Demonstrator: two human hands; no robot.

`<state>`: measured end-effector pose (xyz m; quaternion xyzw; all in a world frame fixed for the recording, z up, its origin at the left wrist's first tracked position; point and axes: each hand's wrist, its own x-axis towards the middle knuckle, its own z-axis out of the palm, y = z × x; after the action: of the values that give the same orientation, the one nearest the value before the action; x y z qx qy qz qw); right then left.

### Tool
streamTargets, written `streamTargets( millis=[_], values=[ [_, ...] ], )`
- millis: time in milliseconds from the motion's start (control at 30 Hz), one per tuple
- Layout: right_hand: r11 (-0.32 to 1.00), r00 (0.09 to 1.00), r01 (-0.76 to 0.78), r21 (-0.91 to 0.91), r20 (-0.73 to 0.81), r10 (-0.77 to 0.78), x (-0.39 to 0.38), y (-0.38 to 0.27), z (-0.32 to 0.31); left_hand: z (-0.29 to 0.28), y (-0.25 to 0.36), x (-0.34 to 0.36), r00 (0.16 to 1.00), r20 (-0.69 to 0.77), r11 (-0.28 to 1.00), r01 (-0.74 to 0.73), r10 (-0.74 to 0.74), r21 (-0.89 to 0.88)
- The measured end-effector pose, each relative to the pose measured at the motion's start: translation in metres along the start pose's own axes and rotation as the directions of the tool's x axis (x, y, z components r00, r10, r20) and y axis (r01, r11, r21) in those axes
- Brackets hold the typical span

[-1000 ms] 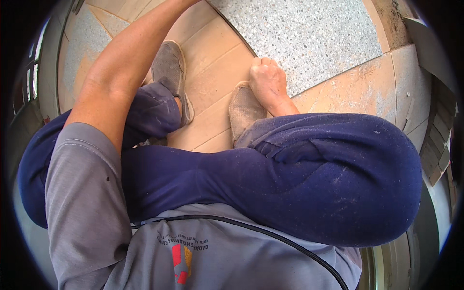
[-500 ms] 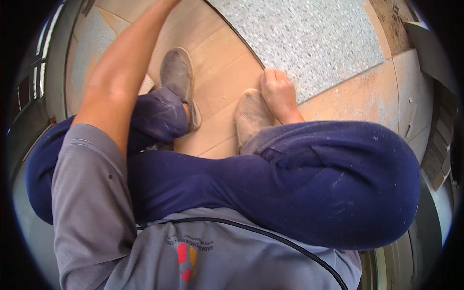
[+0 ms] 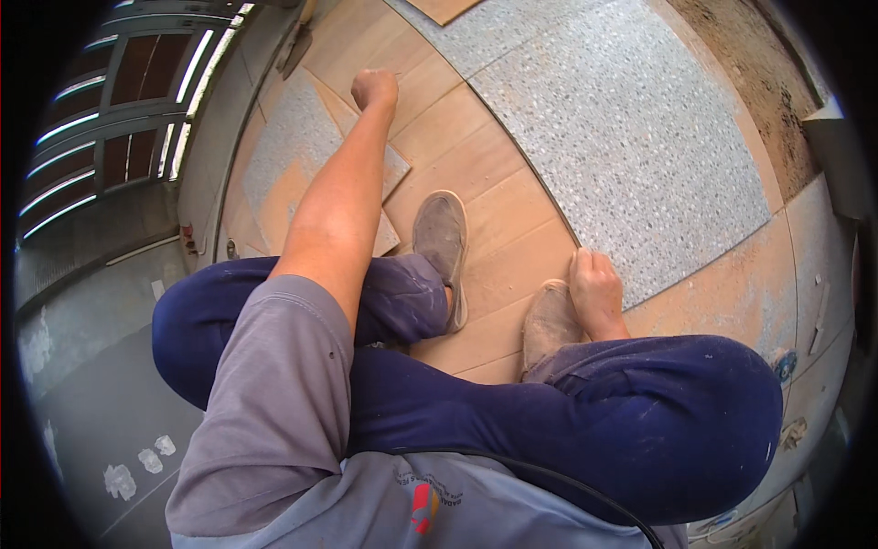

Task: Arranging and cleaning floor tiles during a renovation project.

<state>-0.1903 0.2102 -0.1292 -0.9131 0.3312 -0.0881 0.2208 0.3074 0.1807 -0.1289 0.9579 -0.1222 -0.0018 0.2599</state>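
Observation:
My right hand (image 3: pixel 598 291) rests at the near left edge of a large grey speckled tile (image 3: pixel 631 156), beside my right shoe (image 3: pixel 549 320). Its fingers are curled together where a thin dark line (image 3: pixel 521 151) along the tile's edge meets them; what they hold, if anything, is hidden. My left hand (image 3: pixel 375 89) is closed, held out over the wood-look floor tiles (image 3: pixel 476 174) to the left of the speckled tile. Whatever may be inside its fingers is too small to make out.
Left of my left shoe (image 3: pixel 439 238) lies a dusty grey tile piece (image 3: pixel 297 137). A trowel (image 3: pixel 297 41) lies at the far left. A brown board (image 3: pixel 444 9) sits at the top. Bare soil (image 3: pixel 745 82) borders the far right; a metal gate (image 3: pixel 137 91) stands left.
The view has shifted, showing more floor on the left and at the top. My left hand, out of view before, now shows as a closed fist. My right hand stays at the tile's edge.

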Motion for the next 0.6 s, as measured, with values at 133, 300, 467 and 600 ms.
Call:
streamTargets(
  millis=[133,300,467,600],
  values=[
    [1.0,0.999,-0.001,-0.007,-0.052,0.001,-0.001,-0.001,-0.002,0.002,-0.017,0.005,0.967,0.023,0.959,0.255,-0.254,-0.128],
    [0.999,0.997,0.021,0.038,-0.081,-0.018,0.004,-0.004,-0.009,0.017,-0.031,0.014,0.994,-0.004,0.991,-0.107,0.108,0.083],
    [0.998,0.998,0.003,0.058,-0.062,0.001,-0.002,0.001,-0.016,0.033,-0.034,0.021,0.911,0.163,0.888,-0.408,0.379,0.212],
    [0.995,0.996,-0.019,0.098,-0.082,0.027,-0.005,0.005,-0.022,0.033,-0.038,0.035,0.893,0.229,0.848,-0.442,0.387,0.292]
  ],
)
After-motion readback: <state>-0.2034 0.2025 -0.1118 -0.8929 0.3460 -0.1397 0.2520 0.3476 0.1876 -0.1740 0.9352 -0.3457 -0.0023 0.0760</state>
